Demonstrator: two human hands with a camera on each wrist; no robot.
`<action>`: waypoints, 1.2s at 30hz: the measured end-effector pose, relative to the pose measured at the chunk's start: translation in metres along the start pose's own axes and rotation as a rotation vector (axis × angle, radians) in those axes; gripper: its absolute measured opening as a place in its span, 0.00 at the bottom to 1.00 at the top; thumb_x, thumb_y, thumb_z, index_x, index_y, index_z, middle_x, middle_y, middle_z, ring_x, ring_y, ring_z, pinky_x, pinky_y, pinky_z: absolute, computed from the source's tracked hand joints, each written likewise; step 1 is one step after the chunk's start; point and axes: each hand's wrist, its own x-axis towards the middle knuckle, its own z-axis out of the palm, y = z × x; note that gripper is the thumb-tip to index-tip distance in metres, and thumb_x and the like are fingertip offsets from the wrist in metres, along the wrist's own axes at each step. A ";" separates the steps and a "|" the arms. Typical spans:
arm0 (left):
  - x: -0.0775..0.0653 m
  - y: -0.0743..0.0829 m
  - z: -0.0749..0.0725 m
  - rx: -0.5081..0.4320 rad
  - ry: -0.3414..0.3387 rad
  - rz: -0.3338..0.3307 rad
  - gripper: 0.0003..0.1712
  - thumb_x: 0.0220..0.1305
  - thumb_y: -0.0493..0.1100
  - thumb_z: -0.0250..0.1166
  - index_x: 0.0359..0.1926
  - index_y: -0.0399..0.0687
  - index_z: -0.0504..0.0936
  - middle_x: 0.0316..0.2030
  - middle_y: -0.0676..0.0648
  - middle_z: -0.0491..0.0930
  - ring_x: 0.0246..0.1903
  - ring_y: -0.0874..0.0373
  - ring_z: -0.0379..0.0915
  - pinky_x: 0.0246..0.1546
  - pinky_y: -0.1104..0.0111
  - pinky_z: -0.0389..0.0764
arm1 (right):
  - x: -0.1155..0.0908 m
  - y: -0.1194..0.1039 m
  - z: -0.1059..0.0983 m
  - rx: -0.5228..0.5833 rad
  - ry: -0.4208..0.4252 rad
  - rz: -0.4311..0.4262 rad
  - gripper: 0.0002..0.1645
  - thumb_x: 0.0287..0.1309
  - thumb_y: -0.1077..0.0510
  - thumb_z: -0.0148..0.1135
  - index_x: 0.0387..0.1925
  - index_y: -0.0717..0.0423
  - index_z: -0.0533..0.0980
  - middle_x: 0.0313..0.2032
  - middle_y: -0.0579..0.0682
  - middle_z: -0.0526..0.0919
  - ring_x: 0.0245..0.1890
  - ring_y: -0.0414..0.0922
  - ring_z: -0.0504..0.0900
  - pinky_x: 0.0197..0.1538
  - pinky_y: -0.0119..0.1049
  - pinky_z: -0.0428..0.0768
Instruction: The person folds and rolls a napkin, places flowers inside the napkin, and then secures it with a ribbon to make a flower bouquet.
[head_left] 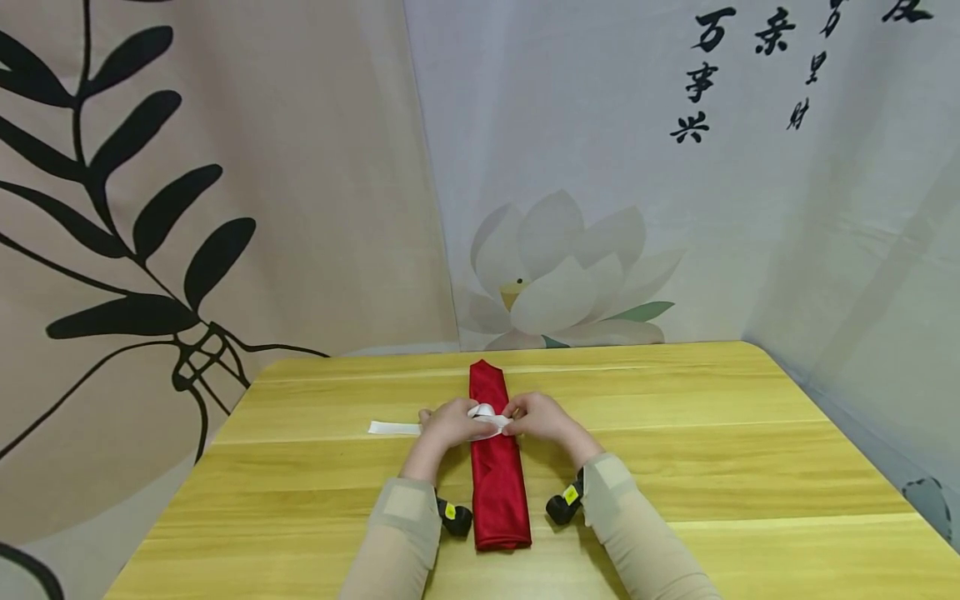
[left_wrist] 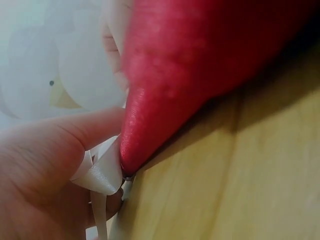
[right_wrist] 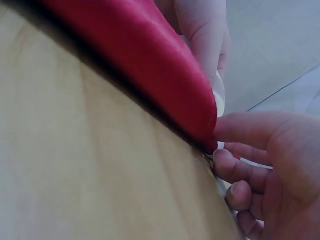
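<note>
A long, folded bundle of shiny red cloth [head_left: 501,500] lies lengthwise on the wooden table. A white satin ribbon [head_left: 393,428] crosses its upper part, and one flat tail stretches out to the left. My left hand [head_left: 450,423] pinches the ribbon at the cloth's left side; in the left wrist view a folded loop of ribbon [left_wrist: 104,175] shows between thumb and fingers. From the right, my right hand [head_left: 546,418] holds the ribbon at the cloth's other edge with thumb and fingertips. In the right wrist view the red cloth [right_wrist: 165,70] hides most of the ribbon.
The light wooden table [head_left: 712,442] reaches out on both sides of the bundle. Behind it hangs a pale curtain [head_left: 337,167] with printed leaves, a lotus and dark characters. Small black wrist cameras [head_left: 455,518] sit close to the cloth on either side.
</note>
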 end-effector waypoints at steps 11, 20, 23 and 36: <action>0.000 -0.008 -0.008 -0.073 -0.131 0.097 0.14 0.53 0.53 0.71 0.35 0.52 0.81 0.30 0.55 0.77 0.36 0.57 0.72 0.55 0.34 0.44 | 0.000 0.001 -0.001 -0.004 0.007 -0.001 0.07 0.49 0.62 0.71 0.32 0.56 0.82 0.22 0.43 0.77 0.25 0.40 0.73 0.30 0.34 0.73; 0.000 -0.006 -0.006 -0.071 -0.096 0.090 0.13 0.53 0.51 0.72 0.31 0.52 0.79 0.27 0.55 0.76 0.33 0.57 0.71 0.55 0.36 0.44 | -0.002 0.003 -0.006 0.057 -0.011 0.002 0.08 0.51 0.61 0.69 0.36 0.58 0.82 0.26 0.45 0.80 0.28 0.40 0.76 0.33 0.34 0.76; -0.001 -0.005 -0.005 -0.062 -0.083 0.080 0.13 0.53 0.52 0.71 0.30 0.52 0.78 0.28 0.55 0.76 0.34 0.57 0.71 0.55 0.36 0.44 | -0.003 0.003 -0.006 0.065 0.005 0.010 0.07 0.55 0.59 0.66 0.35 0.58 0.82 0.26 0.45 0.80 0.28 0.40 0.76 0.34 0.34 0.75; 0.000 -0.007 -0.002 -0.049 -0.068 0.057 0.15 0.54 0.54 0.71 0.30 0.51 0.78 0.28 0.54 0.76 0.35 0.56 0.72 0.57 0.35 0.43 | -0.002 0.000 0.003 0.058 0.141 0.054 0.06 0.58 0.61 0.63 0.31 0.59 0.84 0.24 0.45 0.80 0.25 0.39 0.74 0.32 0.33 0.74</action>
